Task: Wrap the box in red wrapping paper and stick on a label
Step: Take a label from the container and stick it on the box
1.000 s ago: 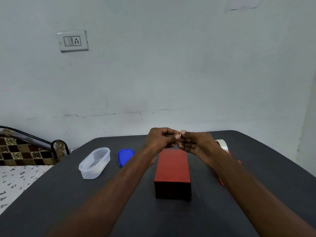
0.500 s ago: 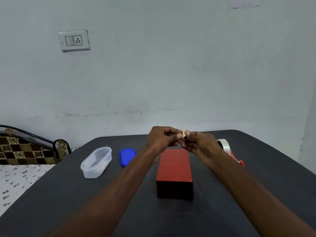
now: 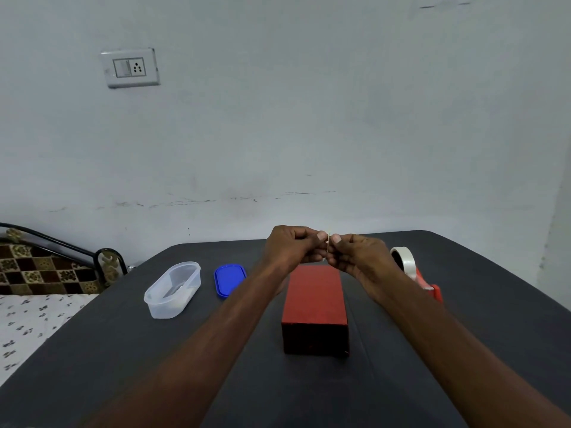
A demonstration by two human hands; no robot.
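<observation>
Above the far end of the red paper-wrapped rectangular box (image 3: pixel 315 304) on the dark worktop (image 3: pixel 463 350), left hand (image 3: pixel 289 250) and right hand (image 3: pixel 358 253) together pinch a small pale label (image 3: pixel 328 243).

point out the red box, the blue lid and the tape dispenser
red box (image 3: pixel 315 291): head view, middle of its top face
blue lid (image 3: pixel 230 279): head view, centre of its flat top
tape dispenser (image 3: pixel 404 261): head view, side of its white tape roll
</observation>
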